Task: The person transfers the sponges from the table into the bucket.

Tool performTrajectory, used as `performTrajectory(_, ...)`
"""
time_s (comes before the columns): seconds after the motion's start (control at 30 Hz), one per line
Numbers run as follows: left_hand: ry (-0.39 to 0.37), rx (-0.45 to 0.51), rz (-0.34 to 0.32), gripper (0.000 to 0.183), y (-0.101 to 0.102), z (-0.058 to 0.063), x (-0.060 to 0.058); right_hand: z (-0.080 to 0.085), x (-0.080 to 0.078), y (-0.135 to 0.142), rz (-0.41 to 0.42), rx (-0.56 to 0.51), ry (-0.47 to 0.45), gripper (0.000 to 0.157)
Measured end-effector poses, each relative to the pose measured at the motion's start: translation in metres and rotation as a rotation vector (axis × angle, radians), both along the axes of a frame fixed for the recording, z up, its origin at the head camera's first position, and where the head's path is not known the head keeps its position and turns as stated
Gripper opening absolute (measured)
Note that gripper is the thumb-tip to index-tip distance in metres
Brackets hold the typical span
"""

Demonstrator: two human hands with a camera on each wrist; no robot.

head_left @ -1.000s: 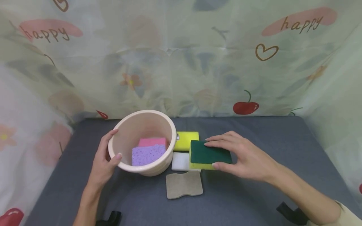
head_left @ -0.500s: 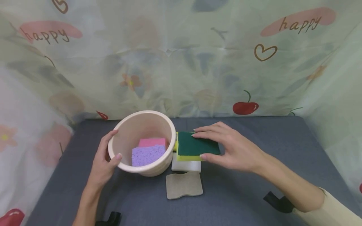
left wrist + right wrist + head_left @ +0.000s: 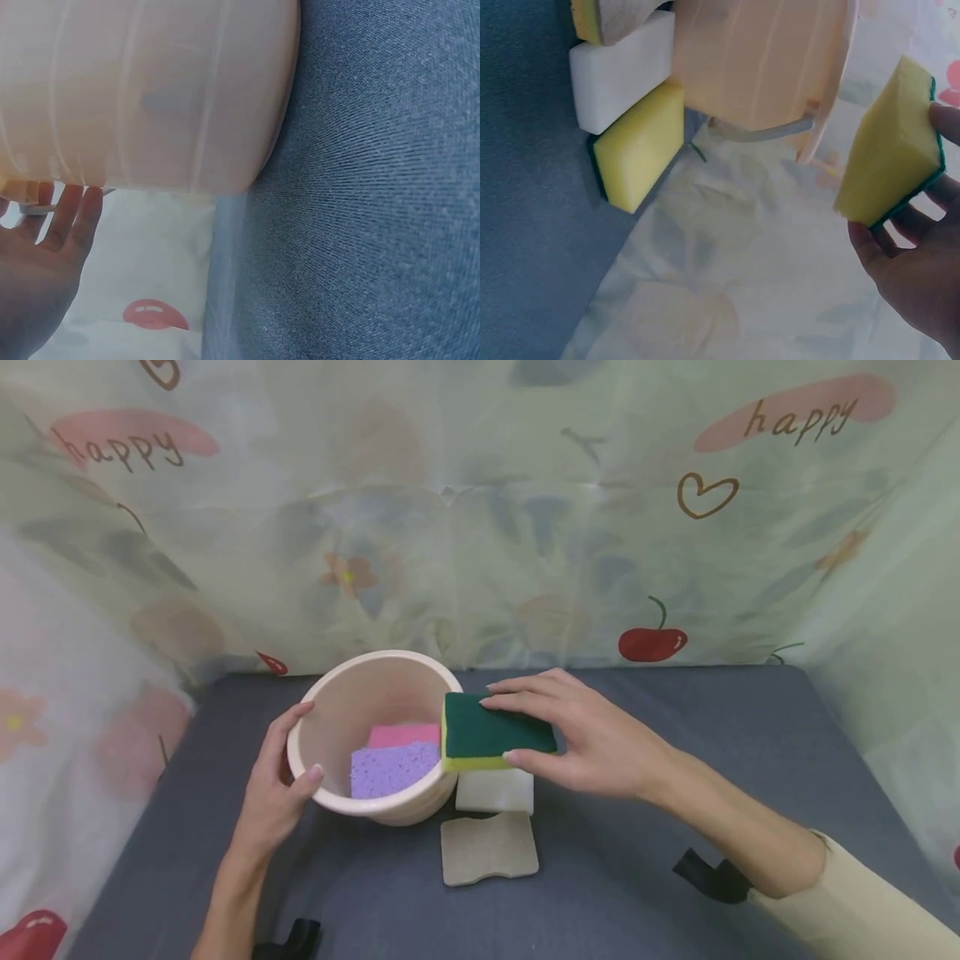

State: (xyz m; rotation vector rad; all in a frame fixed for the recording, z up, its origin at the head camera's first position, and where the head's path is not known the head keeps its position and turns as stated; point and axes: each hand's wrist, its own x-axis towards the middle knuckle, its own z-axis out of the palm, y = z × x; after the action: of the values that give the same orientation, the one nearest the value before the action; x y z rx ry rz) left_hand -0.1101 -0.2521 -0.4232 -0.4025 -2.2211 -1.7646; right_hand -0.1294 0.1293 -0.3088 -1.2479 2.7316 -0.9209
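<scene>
My left hand point(image 3: 273, 777) grips the rim of a cream plastic bucket point(image 3: 375, 693), thumb over the edge and fingers along its outer side. Inside the bucket lie a purple sponge point(image 3: 393, 772) and a pink sponge point(image 3: 405, 735). My right hand point(image 3: 600, 735) pinches a yellow scouring sponge with a dark green top point(image 3: 495, 727) between thumb and fingers. In the head view this sponge overlaps the bucket's right rim. The right wrist view shows its yellow side point(image 3: 892, 142) raised off the table, beside the bucket's mouth.
Right of the bucket, a white sponge block point(image 3: 495, 793) and a grey notched pad point(image 3: 489, 852) lie on the dark cloth table point(image 3: 637, 893). Another yellow sponge point(image 3: 645, 150), green underneath, shows beside the white block. The bucket's handle point(image 3: 772, 131) hangs at its side. Printed curtains point(image 3: 487, 568) stand behind.
My right hand has carried the green-topped sponge left and away from me, from over the white block to the bucket's right rim. My left hand and the bucket have stayed in place.
</scene>
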Motion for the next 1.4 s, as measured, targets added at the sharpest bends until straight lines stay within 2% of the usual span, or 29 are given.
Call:
performTrajectory(0.5, -0.014, 0.009, 0.0, 0.073, 0.001, 0.0, 0.0, 0.002, -0.011, -0.017, -0.018, 0.007, -0.003, 0.049)
performTrajectory(0.8, -0.002, 0.024, 0.0, 0.072, 0.001, 0.0, 0.001, -0.001, -0.02, -0.029, 0.047, -0.057, 0.034, 0.044)
performTrajectory(1.1, 0.001, 0.031, -0.009, 0.072, 0.001, -0.002, 0.003, -0.003, -0.025, -0.045, 0.052, -0.066, 0.023, 0.044)
performTrajectory(1.4, -0.042, -0.078, 0.007, 0.073, 0.0, -0.002, 0.002, -0.007, -0.031, -0.06, 0.053, -0.094, 0.024, 0.044)
